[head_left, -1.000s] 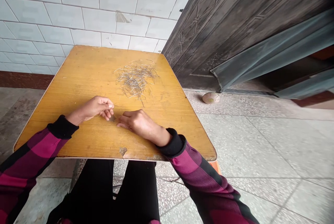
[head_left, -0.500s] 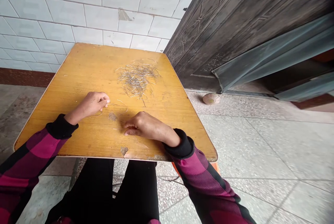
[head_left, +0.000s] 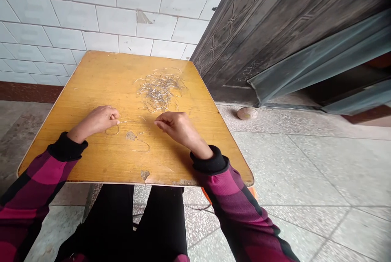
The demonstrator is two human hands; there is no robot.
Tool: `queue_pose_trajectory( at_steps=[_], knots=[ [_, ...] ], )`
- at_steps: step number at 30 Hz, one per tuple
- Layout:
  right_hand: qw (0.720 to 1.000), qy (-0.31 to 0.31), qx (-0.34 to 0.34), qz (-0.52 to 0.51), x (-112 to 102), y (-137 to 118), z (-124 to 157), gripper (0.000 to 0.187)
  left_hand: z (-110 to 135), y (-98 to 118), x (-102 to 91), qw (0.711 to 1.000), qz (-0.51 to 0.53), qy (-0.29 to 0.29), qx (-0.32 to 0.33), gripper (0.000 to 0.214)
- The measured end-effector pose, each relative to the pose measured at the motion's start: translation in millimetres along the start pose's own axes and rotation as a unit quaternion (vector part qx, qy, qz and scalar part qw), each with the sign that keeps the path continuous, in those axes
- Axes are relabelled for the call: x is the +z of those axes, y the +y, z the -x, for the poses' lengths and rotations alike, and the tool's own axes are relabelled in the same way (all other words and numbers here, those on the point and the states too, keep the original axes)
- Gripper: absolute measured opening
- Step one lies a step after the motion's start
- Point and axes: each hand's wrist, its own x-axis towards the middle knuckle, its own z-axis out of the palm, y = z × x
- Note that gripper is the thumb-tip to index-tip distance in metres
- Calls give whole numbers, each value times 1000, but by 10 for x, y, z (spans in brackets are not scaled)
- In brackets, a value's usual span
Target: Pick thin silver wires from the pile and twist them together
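Observation:
My left hand [head_left: 96, 121] is closed in a pinch on a thin wire [head_left: 125, 122] at the left of the table. Part of the wire stretches right from the fingertips, and a curved loop [head_left: 112, 132] hangs just below them. Thin bent strands [head_left: 149, 144] lie between my hands. My right hand [head_left: 177, 129] has thumb and forefinger pressed together just below the near edge of a tangled pile of thin wires [head_left: 160, 91]. What is between those right fingertips, if anything, is too small to make out.
The yellow wooden table [head_left: 100, 78] has worn, chipped patches near its front edge [head_left: 145, 175]. White wall tiles [head_left: 91, 17] stand behind it. To the right are a dark carved door [head_left: 232, 50], a grey-green curtain [head_left: 290, 70] and a round pale object [head_left: 247, 113] on the floor.
My right hand has moved up and slightly right, toward the pile of wires. My left hand has shifted a little left with the wire. A bent strand now shows where my right hand was.

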Motion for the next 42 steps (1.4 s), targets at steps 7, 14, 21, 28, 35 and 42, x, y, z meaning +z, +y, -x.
queue_pose_trajectory(
  at_steps=[7,14,21,28,35,42],
  knots=[
    [999,9,-30,30,97,18,-22,19,10,84,117,993,-110,8,37,16],
    [999,33,-23,25,204,117,-66,15,13,6,-39,985,-148,79,-32,13],
    [999,11,40,13,443,169,-236,13,40,123,-129,964,238,119,-4,12],
    [996,34,69,-50,383,249,-369,16,95,338,-80,906,421,53,5,13],
    [935,335,84,-86,80,294,-386,22,98,338,-30,934,353,46,13,13],
    [929,236,-51,-281,160,-197,-82,13,90,373,28,908,416,-18,40,15]
  ],
)
